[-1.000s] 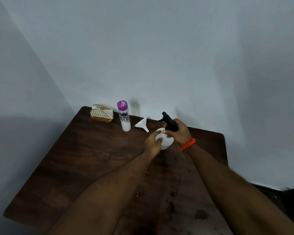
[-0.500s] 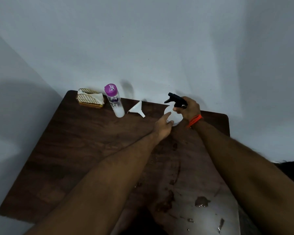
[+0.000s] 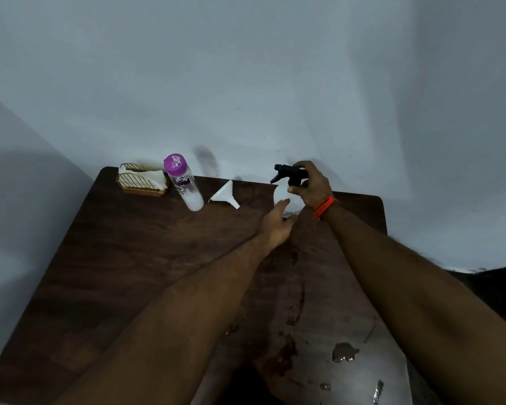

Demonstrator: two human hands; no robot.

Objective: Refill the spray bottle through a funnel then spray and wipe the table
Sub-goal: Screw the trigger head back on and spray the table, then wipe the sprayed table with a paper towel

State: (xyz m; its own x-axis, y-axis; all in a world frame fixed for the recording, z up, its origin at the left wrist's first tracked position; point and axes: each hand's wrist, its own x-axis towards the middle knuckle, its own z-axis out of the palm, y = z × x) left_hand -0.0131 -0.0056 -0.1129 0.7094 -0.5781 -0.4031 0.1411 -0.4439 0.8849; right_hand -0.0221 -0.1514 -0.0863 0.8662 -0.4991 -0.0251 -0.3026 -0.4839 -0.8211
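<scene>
Black trigger head (image 3: 287, 172) gripped in right hand (image 3: 311, 185); left hand (image 3: 276, 226) now off white spray bottle (image 3: 284, 197), fingers relaxed beside it. Standing at table (image 3: 129, 258) far edge. Unscrewing likely under way; funnel (image 3: 224, 194) untouched.

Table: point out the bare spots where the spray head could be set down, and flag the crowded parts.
Free: the broad left half of the table, nearer than the napkin holder and water bottle, left of the left forearm. Crowded: the far edge, where holder, bottle, funnel and spray bottle line up with both hands. The near right has wet patches.
</scene>
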